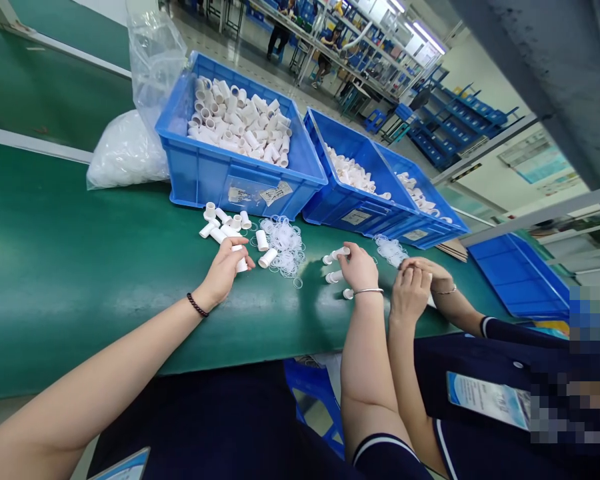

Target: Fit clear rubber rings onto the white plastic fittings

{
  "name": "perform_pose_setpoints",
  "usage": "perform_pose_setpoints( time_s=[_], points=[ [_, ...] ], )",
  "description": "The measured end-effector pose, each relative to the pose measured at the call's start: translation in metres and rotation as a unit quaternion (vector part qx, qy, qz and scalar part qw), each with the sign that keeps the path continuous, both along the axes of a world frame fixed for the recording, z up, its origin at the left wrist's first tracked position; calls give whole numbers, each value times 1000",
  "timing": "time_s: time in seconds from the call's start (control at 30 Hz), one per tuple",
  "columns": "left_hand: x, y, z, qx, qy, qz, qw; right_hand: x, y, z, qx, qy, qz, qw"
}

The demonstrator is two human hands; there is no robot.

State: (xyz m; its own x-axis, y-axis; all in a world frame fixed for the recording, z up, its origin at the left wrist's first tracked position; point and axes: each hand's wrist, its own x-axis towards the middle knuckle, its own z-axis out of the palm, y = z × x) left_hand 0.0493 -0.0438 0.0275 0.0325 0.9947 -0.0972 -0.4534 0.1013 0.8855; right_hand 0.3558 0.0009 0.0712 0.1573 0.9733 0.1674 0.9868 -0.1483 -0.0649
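Note:
My left hand [226,269], with a dark beaded bracelet at the wrist, is closed around a short white tube [241,259]. Several more white tubes [219,235] lie just beyond it. To its right is a heap of thin clear rings [283,245], with two white tubes at its left edge. My right hand [359,267], with a silver bangle, has its fingers bent round a white fitting [340,253]. More white fittings [335,277] lie beside and below that hand on the green table [130,293].
Three blue bins [245,179] of white parts stand along the far side, beside a clear plastic bag [127,150]. At right, a co-worker's hands [414,287] are near a smaller ring pile [390,251]. An empty-looking blue bin [520,277] sits beyond.

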Motion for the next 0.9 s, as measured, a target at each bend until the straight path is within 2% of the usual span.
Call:
perform_pose_setpoints(
  time_s=[0.1,0.17,0.23,0.3,0.4,0.57,0.73,0.9],
  points=[
    [1,-1,3,1,-57,-12,998,-11,-2,1,43,2,22,999],
    [2,-1,3,13,-45,-30,998,-26,-7,1,73,17,73,995],
    [2,-1,2,25,6,-42,999,-46,-13,-1,44,41,147,987],
    [1,1,0,30,61,-33,997,-65,-19,-6,-23,60,192,979],
    [-1,3,-2,23,62,-2,998,-79,-24,-19,-61,73,182,979],
    [0,5,0,-27,-64,-12,998,-73,-22,-37,-48,114,182,976],
    [1,5,-1,-30,-79,-41,996,-75,-18,-33,-6,155,188,970],
    [0,6,-6,-28,-4,-48,998,-87,-7,-24,5,144,198,970]
  ],
)
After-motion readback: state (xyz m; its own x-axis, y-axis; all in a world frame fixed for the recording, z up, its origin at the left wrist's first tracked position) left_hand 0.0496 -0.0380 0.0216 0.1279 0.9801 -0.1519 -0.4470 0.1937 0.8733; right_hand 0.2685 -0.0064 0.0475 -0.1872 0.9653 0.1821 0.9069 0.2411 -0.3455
